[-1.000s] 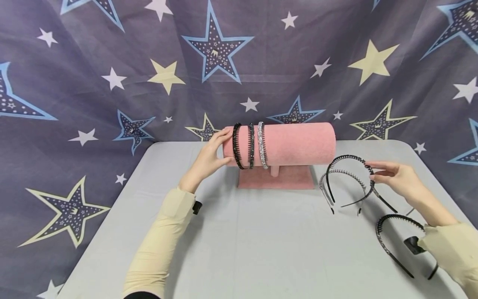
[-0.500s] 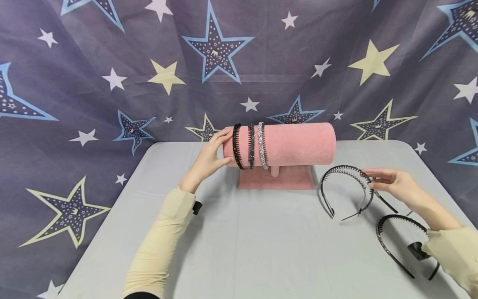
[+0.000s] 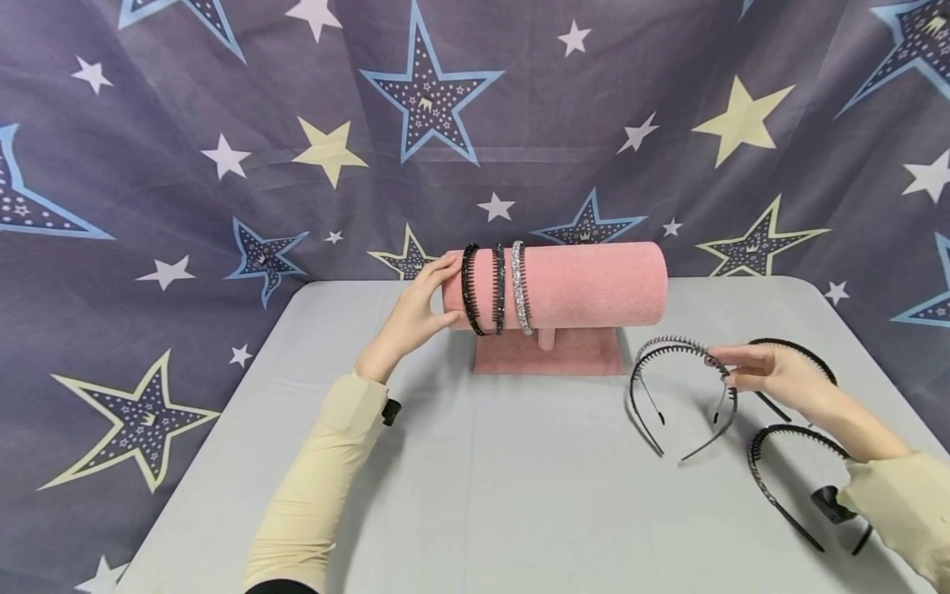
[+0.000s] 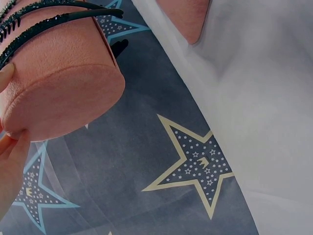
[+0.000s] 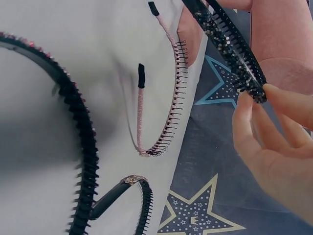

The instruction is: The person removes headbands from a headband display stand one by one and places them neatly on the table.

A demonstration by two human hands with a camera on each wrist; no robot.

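A pink padded headband stand (image 3: 594,285) stands at the back of the table. My left hand (image 3: 411,322) grips the left end of its roll, thumb at the lower front, fingers over the top. Beside those fingers, two black glittery headbands (image 3: 500,289) and a silver one (image 3: 519,285) sit round the roll. My right hand (image 3: 787,379) pinches one side of a black glittery toothed headband (image 5: 230,49), whose two ends point down toward the table. Just behind it in the head view stands a thin pink headband (image 5: 140,112) with wire teeth, partly overlapped.
One black headband (image 3: 816,359) stands at the back right, partly behind my right hand. Another dark one with reddish glitter (image 5: 63,78) is near the front right, below my right forearm. A star-patterned cloth (image 3: 267,99) hangs behind the table.
My right hand has lowered the black headband and brought it slightly left and nearer, from over the pink one to in front of it. My left hand and the stand have stayed still.
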